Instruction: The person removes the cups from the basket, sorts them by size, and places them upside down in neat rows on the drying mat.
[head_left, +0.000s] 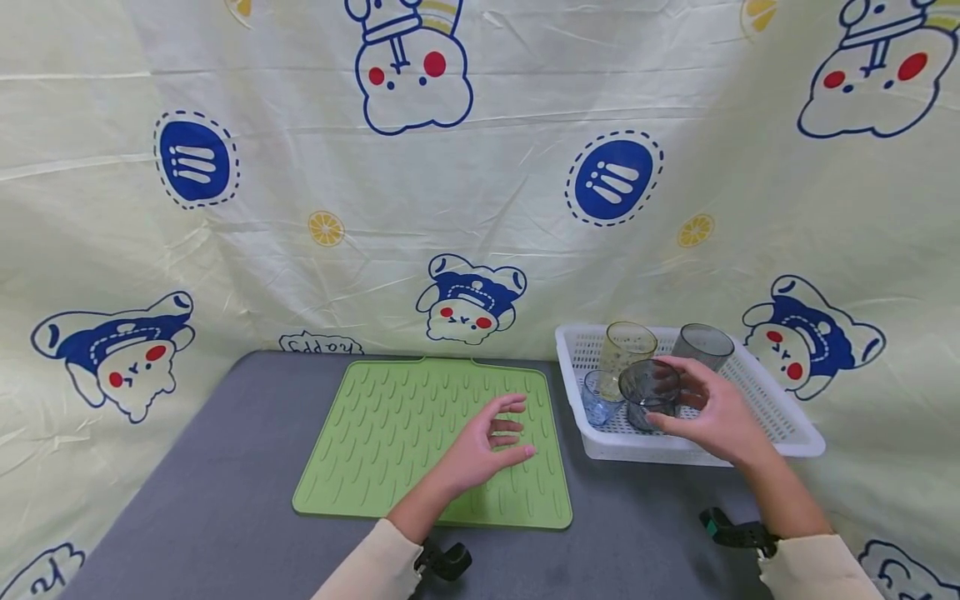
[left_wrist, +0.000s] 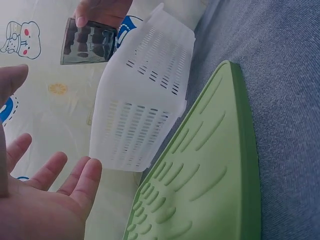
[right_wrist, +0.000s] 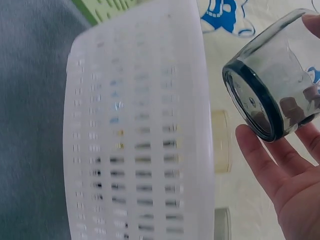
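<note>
A smoky grey drinking glass [head_left: 649, 393] is gripped by my right hand [head_left: 716, 411], thumb on one side and fingers on the other. In the left wrist view the glass [left_wrist: 89, 42] is above the rim of the white plastic basket [left_wrist: 145, 85]. The right wrist view shows its thick dark base [right_wrist: 252, 102] tilted toward the camera. My left hand [head_left: 487, 442] hovers above the green drying mat [head_left: 375, 467], fingers spread and slightly bent, holding nothing.
Inside the basket [head_left: 622, 450] stand a yellowish glass [head_left: 628, 340], a small blue glass [head_left: 600, 400] and another grey glass [head_left: 703, 343]. The basket is right of the mat on a grey cloth-covered table [head_left: 217, 475]. A printed curtain [head_left: 510, 208] hangs behind.
</note>
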